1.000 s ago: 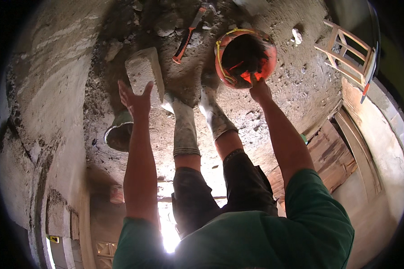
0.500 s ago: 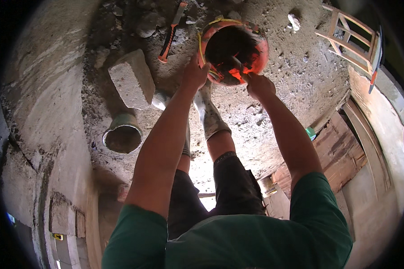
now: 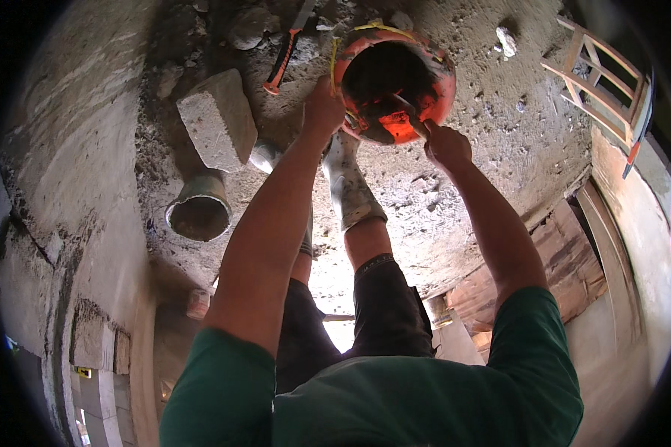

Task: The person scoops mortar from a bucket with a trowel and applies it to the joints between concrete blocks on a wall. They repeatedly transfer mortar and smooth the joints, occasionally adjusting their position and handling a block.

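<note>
The left hand (image 3: 324,109) grips the near-left rim of the orange bucket (image 3: 445,88), beside the yellow rope (image 3: 384,28). The right hand (image 3: 447,145) is closed around the handle of a hand tool (image 3: 417,125); the tool's far end reaches inside the bucket. Grey boots (image 3: 347,186) are positioned just behind the bucket on the rough floor (image 3: 511,134). A concrete block (image 3: 216,119) lies to the left, near a grey pail (image 3: 205,188). A slatted wooden frame (image 3: 602,86) is located at upper right, well apart.
</note>
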Demonstrator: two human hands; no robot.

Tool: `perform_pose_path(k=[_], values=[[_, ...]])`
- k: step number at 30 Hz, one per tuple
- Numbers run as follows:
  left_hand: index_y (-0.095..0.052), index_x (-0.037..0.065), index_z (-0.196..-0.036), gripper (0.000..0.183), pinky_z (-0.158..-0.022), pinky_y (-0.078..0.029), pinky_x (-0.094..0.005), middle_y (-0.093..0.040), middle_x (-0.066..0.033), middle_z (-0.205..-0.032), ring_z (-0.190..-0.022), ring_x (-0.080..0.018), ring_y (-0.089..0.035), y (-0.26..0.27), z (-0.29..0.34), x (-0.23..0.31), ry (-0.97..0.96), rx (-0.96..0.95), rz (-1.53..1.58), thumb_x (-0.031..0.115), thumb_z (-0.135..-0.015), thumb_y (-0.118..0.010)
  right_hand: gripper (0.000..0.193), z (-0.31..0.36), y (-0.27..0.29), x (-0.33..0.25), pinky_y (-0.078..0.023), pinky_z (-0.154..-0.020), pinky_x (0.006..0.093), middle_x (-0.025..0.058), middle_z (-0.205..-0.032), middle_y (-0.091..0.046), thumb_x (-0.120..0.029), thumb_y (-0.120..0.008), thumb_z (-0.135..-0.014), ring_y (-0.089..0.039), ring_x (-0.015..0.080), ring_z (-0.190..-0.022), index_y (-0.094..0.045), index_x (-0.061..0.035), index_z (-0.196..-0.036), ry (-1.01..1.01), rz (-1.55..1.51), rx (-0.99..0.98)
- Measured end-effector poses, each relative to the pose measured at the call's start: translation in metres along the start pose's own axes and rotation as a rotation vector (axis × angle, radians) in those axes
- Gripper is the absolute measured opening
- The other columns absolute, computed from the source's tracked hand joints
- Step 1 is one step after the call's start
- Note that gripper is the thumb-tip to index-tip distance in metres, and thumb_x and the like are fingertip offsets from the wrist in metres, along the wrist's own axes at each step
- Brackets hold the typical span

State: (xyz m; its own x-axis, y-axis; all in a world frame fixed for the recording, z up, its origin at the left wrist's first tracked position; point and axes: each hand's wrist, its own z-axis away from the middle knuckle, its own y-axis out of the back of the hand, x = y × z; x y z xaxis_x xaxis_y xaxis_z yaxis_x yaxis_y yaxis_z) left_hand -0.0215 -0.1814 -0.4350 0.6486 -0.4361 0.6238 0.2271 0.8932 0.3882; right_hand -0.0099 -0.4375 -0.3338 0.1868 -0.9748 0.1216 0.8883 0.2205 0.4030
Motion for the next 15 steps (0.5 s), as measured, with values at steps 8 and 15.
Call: perform_pose_path(k=[8, 15], values=[[-0.053, 0.003, -0.117, 0.043, -0.087, -0.050, -0.0462, -0.065, -0.0232, -0.106, -0.103, -0.0382, -0.064, -0.008, -0.018, -0.003, -0.008, -0.048, 0.153, 0.017, -0.078, -0.066, 0.044, -0.023, -0.014, -0.002, -0.053, -0.081, 0.0484, 0.0175, -0.106, -0.063, -0.014, -0.052, -0.086, -0.066, 0.0358, -0.095, -0.046, -0.0172, -0.129, 0.024, -0.032, 0.243], [-0.059, 0.002, -0.105, 0.035, -0.079, -0.050, -0.0436, -0.065, -0.0208, -0.099, -0.092, -0.0374, -0.065, 0.016, 0.002, 0.068, -0.088, -0.222, 0.349, 0.015, -0.072, -0.065, 0.045, 0.013, 0.012, 0.004, -0.054, -0.077, 0.0500, 0.0168, -0.097, -0.066, -0.027, -0.056, -0.088, -0.067, 0.0355, -0.090, -0.044, -0.0200, -0.131, 0.030, -0.213, 0.187]])
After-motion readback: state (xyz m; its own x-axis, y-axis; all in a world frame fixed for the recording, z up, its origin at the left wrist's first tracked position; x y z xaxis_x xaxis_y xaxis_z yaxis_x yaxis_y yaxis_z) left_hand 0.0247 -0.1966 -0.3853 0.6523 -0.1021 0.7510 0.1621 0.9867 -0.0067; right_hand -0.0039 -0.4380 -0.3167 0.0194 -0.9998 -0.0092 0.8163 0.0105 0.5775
